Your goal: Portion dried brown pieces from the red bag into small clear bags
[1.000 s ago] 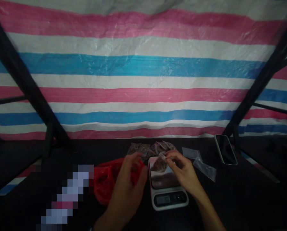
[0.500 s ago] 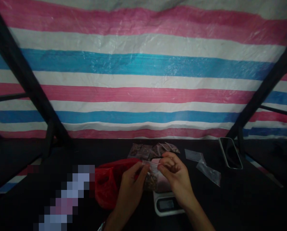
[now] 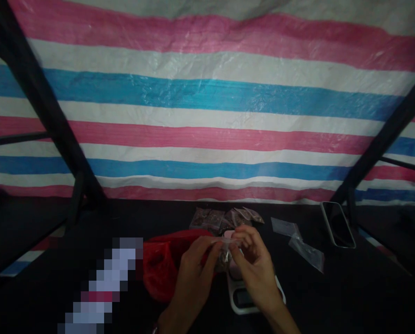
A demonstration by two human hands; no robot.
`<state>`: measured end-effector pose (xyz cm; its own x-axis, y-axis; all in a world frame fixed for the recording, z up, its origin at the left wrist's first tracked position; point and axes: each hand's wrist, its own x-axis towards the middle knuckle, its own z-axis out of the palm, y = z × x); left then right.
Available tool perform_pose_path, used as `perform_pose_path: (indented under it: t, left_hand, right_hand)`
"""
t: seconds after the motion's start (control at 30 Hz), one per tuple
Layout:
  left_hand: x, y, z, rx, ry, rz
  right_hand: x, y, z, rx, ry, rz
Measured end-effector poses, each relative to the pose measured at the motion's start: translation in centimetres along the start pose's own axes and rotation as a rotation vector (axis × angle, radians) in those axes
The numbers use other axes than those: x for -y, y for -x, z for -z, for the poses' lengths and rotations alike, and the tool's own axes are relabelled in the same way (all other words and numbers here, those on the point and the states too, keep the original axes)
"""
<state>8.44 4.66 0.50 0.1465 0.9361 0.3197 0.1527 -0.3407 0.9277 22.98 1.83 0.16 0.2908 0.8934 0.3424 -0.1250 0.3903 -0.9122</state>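
Observation:
Between my two hands is a small clear zip bag (image 3: pixel 223 260) with brownish bits in its lower part, too blurred to name. My left hand (image 3: pixel 197 269) pinches the bag's upper left edge between thumb and fingers. My right hand (image 3: pixel 256 266) pinches its upper right edge, the other fingers curled. Below and behind the bag stands a white digital kitchen scale (image 3: pixel 233 304), partly hidden by my right hand; its display looks dark. A red plastic bag (image 3: pixel 158 266) lies open at the left, partly behind my left hand.
Several filled zip bags (image 3: pixel 214 218) lie at the back of the black table (image 3: pixel 141 213). Flat clear bags (image 3: pixel 307 253) lie to the right, with a phone (image 3: pixel 338 225) beyond them. A striped tarp (image 3: pixel 207 139) hangs behind, between dark slanted posts (image 3: pixel 64 125). A pixelated patch covers the left.
Both hands have brought the zip bag slightly closer, its top now tilted and bunched. The scale's display, lit earlier, looks dark. The whole view has shifted a little.

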Motion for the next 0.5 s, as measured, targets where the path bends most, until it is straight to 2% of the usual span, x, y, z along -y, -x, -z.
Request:
perform_pose_path:
  t: [0.17,0.37,0.5]
  left_hand:
    - [-0.01,0.22,-0.29,-0.017,0.002,-0.040]
    - [-0.67,0.28,-0.45,0.006,0.039,0.034]
    - [-0.81,0.36,-0.70,0.002,0.060,0.058]
  right_hand:
    - [0.58,0.00,-0.10,0.028,-0.027,0.009]
    - [0.51,0.26,-0.16,-0.010,0.027,-0.037]
    - [0.54,0.49,0.01,0.011,0.059,0.000]
